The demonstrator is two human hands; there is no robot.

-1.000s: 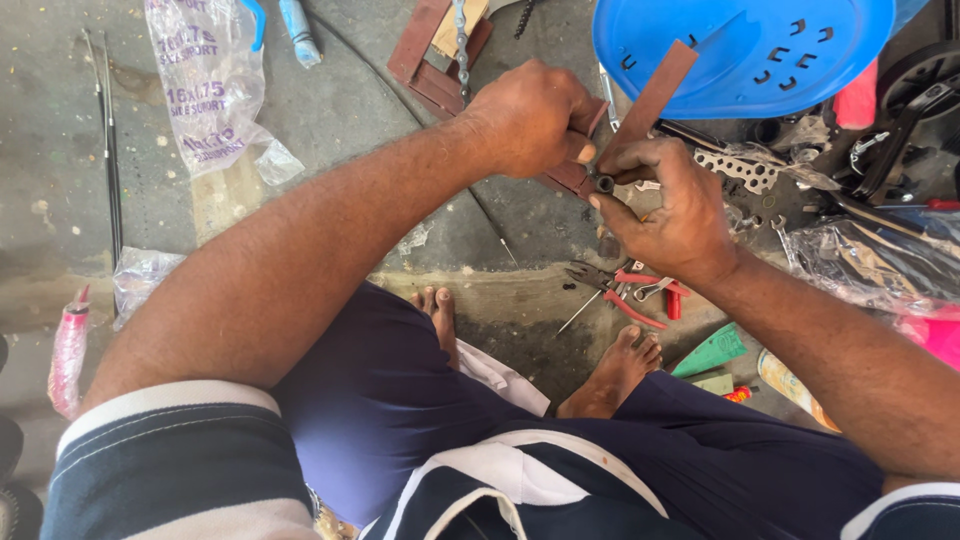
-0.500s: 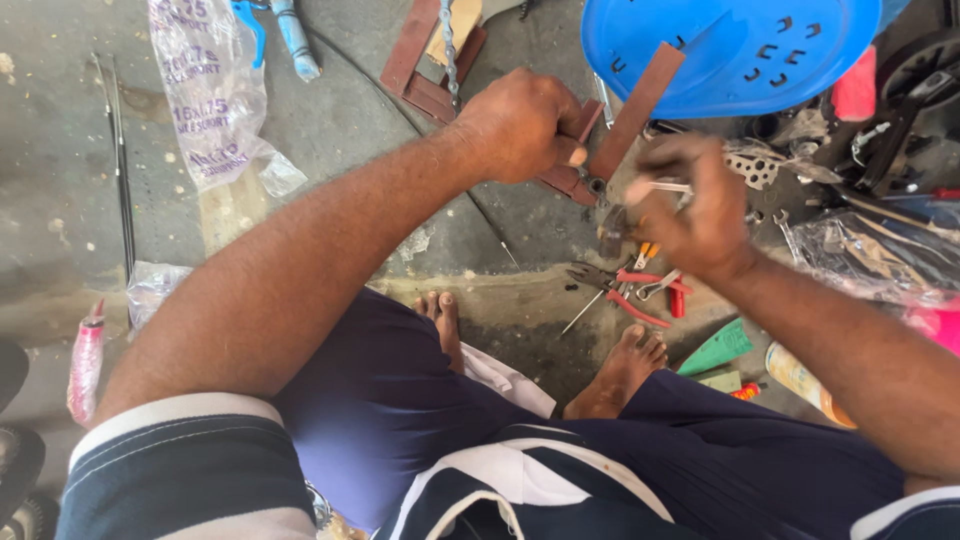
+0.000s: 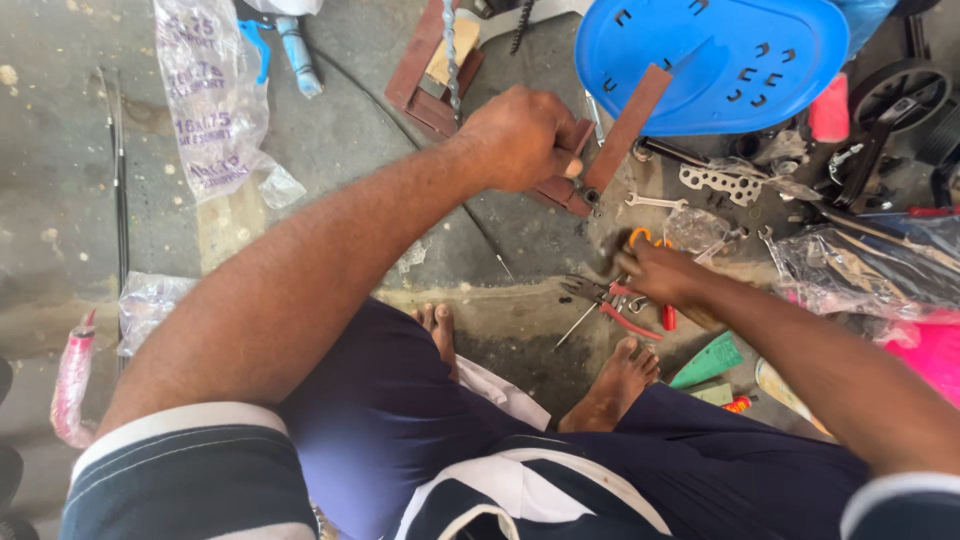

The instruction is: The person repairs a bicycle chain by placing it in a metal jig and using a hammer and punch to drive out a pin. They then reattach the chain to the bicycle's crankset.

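— What's in your left hand (image 3: pixel 522 137)?
— My fist is closed tight on a brown metal bracket (image 3: pixel 622 130), far, by the blue seat (image 3: pixel 720 60).
— And the right hand (image 3: pixel 660 272)?
— Fingers loosely curled, touching orange-handled scissors (image 3: pixel 640 238); red pliers (image 3: pixel 615 305) lie just near.

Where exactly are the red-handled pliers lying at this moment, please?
In the head view, the red-handled pliers lie on the concrete floor right of centre, just below the right hand and above the person's bare foot.
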